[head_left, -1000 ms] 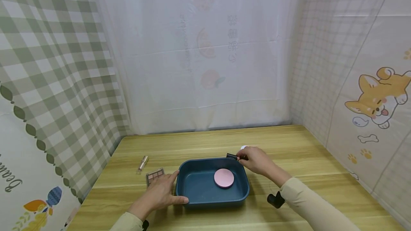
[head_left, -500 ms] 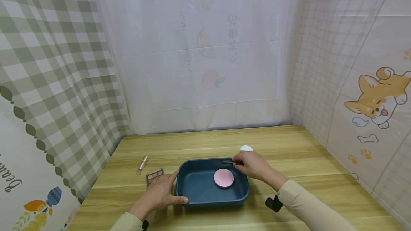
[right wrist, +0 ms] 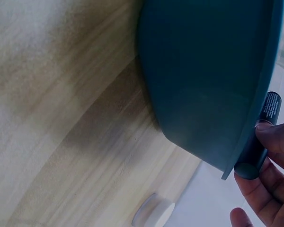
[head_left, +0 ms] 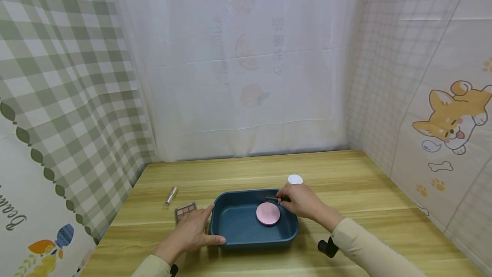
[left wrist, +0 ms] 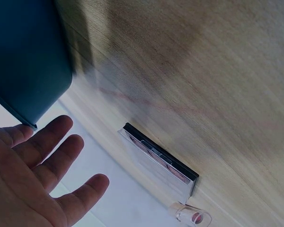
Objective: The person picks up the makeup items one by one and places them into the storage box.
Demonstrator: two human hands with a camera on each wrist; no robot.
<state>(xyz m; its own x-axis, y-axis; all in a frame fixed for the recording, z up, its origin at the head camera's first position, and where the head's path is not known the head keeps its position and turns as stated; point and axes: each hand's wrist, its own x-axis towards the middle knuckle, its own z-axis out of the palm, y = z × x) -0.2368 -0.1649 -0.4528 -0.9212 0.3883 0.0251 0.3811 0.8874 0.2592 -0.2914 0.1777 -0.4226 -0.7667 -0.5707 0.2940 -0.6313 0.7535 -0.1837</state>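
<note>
My right hand [head_left: 303, 202] pinches a black cosmetic tube [right wrist: 270, 108] between thumb and fingers. White print shows on one end of the tube in the right wrist view. The tube lies level at the back right corner of the blue plastic basin [head_left: 253, 243], overlapping its inside in the head view. On the basin floor sits a round pink compact [head_left: 267, 213]. My left hand [head_left: 190, 231] rests against the basin's left side, thumb over the front left corner and fingers fairly straight. That hand partly covers an eyeshadow palette [head_left: 185, 210] in the head view.
A lipstick [head_left: 170, 197] with a clear cap lies on the wooden table [head_left: 323, 166], left of the basin. Behind my right hand is a small round white-topped container [head_left: 295, 179]. Cloth curtains [head_left: 238, 110] hang along the table's back and sides.
My right hand has carried the black tube left and down, from over the basin's back rim to just inside its back right corner. The white-topped container came into fuller view. My left hand stayed still.
</note>
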